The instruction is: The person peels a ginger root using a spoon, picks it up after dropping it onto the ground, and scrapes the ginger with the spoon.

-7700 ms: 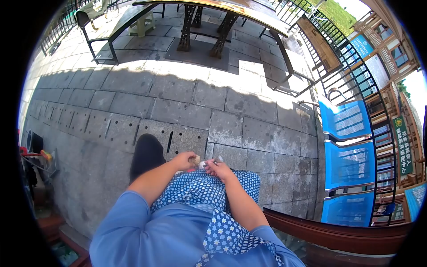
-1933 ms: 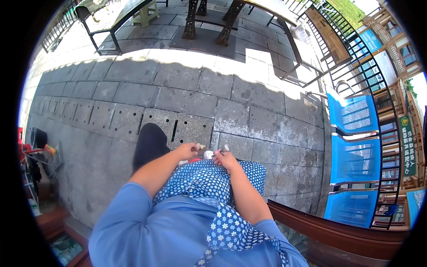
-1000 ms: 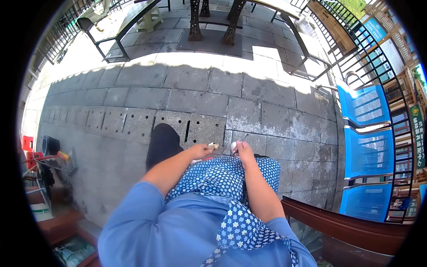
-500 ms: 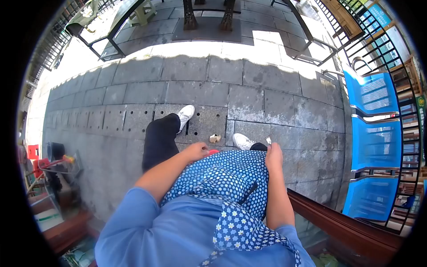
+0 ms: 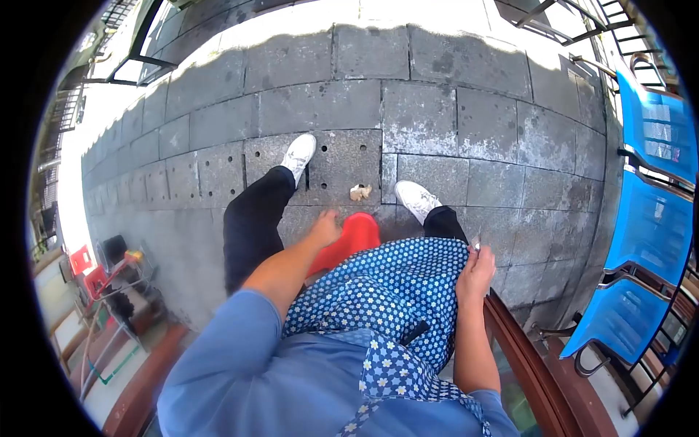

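My left hand (image 5: 328,229) is low in front of me with its fingers curled, right beside a smooth red thing (image 5: 358,231). The apron hides the lower part of that red thing, so its kind is unclear, and so is whether the fingers grip it. On the right, my right hand (image 5: 477,272) is closed on a small white thing (image 5: 477,247) whose tip shows above the fingers. Between my two white shoes, a crumpled pale scrap (image 5: 360,192) lies on the paving. A blue flowered apron (image 5: 386,266) covers my lap.
Blue metal seats (image 5: 652,226) stand in a row along a black railing on the right. A brown wooden frame (image 5: 531,371) runs close by my right arm. Red and metal items (image 5: 98,277) stand at left. Grey paving slabs (image 5: 291,62) extend ahead, with table legs (image 5: 135,54) at far left.
The view has tilted further down, and the tables ahead have mostly left it. More of the red thing shows beside my left hand. My right hand still holds the small white thing.
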Tool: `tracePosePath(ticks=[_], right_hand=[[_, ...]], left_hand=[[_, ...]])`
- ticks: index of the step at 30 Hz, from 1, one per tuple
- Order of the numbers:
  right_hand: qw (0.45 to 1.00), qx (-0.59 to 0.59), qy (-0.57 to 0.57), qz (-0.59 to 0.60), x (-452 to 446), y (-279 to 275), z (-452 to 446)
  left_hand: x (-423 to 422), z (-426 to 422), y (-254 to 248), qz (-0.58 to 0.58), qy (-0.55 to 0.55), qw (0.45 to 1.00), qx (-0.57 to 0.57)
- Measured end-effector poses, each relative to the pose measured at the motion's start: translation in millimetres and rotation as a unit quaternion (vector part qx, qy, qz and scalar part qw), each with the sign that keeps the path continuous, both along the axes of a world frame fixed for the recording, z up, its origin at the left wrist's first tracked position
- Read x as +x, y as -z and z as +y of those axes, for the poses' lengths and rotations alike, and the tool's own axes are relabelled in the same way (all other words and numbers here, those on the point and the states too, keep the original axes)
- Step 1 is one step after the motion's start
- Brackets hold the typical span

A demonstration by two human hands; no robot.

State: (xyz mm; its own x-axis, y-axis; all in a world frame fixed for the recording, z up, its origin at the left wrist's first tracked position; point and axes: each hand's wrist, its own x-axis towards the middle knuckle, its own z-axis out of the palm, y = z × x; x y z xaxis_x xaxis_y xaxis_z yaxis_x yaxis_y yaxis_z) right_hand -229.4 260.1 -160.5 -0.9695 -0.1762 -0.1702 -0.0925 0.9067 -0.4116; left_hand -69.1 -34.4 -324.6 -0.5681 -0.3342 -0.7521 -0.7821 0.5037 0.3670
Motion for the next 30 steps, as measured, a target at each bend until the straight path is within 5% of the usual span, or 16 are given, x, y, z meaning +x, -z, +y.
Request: tracePosePath(ticks=[5, 14, 22, 30], right_hand=[[0.999, -0.033, 0.008, -0.02, -8.1, 6.2, -2.4], [0.993, -0.002, 0.043, -0.113, -28.7, -1.3, -23.5], [0.988, -0.03, 0.067, -0.133, -31.4, 7.1, -24.7], [0.988, -0.009, 0.057, -0.143, -35.5, 8.3, -27.5]], left_hand=[[-7.5, 6.0, 53.6, -0.05, -0.033, 0.998, -0.009], [-59.5, -2.1, 116.2, 0.064, -0.064, 0.993, -0.078], [-92.9, 3.8, 165.4, 0.026, 0.112, 0.988, -0.099], [-98.8, 18.2, 199.8, -0.049, 0.114, 0.985, -0.121]])
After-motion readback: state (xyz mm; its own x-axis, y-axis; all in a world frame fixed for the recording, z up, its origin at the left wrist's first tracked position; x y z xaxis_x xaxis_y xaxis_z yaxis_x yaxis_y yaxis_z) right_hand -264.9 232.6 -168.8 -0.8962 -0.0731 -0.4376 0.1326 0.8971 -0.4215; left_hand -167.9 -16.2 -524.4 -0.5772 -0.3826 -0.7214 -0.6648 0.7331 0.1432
